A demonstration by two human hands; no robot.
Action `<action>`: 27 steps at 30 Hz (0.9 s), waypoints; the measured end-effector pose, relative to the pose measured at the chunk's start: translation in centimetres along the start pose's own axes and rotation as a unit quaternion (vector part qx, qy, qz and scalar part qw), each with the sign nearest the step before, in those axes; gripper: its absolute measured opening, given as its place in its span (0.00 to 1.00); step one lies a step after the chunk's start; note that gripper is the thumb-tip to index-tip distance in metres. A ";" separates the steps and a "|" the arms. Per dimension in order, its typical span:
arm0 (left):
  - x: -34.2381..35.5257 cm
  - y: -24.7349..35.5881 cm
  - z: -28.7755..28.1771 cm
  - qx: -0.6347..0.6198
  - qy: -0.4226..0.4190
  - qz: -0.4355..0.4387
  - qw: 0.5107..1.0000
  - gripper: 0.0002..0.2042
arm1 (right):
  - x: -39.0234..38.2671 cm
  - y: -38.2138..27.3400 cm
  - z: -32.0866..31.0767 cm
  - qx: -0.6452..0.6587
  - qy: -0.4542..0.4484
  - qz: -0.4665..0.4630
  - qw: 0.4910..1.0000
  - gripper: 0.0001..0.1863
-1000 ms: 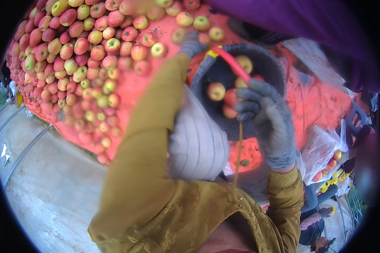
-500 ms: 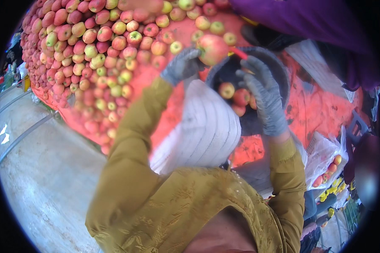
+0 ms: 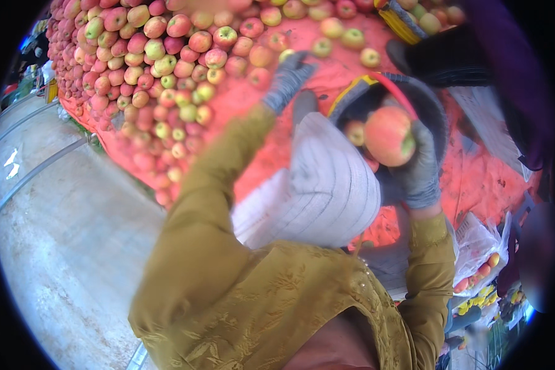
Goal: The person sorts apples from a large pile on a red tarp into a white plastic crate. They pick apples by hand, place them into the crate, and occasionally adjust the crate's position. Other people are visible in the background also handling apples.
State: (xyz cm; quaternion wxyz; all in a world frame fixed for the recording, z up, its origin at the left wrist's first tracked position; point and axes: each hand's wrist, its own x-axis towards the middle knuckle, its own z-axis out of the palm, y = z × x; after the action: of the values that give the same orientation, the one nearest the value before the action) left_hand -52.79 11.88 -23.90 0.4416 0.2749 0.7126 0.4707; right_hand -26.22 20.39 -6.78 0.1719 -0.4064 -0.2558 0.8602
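My left hand (image 3: 287, 83), in a grey glove, reaches over the red sheet (image 3: 253, 154) with fingers extended toward loose apples (image 3: 321, 47) at the pile's edge, holding nothing visible. My right hand (image 3: 416, 166), also gloved, grips a large red-and-yellow apple (image 3: 387, 137) over a dark bucket (image 3: 439, 123) with a red handle (image 3: 394, 89). Another apple (image 3: 354, 132) shows inside the bucket, partly hidden by the held one. Pale striped padded cloth (image 3: 327, 179) lies between my forearms, below the bucket.
A large apple pile (image 3: 142, 61) covers the upper left. A yellow-edged container (image 3: 407, 18) holds apples at the top. Someone's purple sleeve (image 3: 505, 80) is at upper right. A plastic bag with apples (image 3: 475, 240) sits lower right; pale ground with metal bars (image 3: 55, 234) borders the left.
The large apple, half a second ago between both hands, is now in my right hand, lower over the bucket. My left hand has moved away from it, up toward the loose apples.
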 end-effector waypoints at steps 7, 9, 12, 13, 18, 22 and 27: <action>6.0 -6.9 -6.6 0.567 0.174 -0.077 0.801 0.40 | 0.0 0.2 0.5 0.129 -0.007 0.039 0.991 0.33; 7.1 -8.4 -7.2 0.586 0.161 -0.098 0.788 0.41 | 0.4 0.3 0.3 0.096 -0.019 0.035 0.995 0.25; 7.5 -9.4 -8.1 0.566 0.161 -0.057 0.807 0.42 | 0.5 -0.2 1.1 0.077 -0.009 0.059 0.995 0.18; 7.1 -9.6 -8.6 0.540 0.167 -0.024 0.825 0.42 | 0.6 -0.2 0.9 0.070 -0.013 0.069 0.995 0.17; 2.8 -5.5 -6.4 0.293 0.129 0.192 0.928 0.42 | 0.9 0.0 0.5 -0.005 -0.014 0.107 0.994 0.16; -3.7 4.8 -0.5 0.112 -0.028 0.256 0.960 0.42 | 1.7 1.1 -1.1 -0.288 -0.137 -0.074 0.945 0.21; -6.3 8.5 3.1 -0.002 -0.188 0.244 0.951 0.44 | 2.4 1.5 -1.3 -0.127 -0.040 0.020 0.991 0.18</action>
State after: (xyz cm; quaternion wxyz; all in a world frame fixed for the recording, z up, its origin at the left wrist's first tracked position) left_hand -47.33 11.58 -14.36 0.4395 0.5231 0.5274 0.5051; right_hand -26.81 20.75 -9.85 0.0919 -0.3953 -0.3612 0.8396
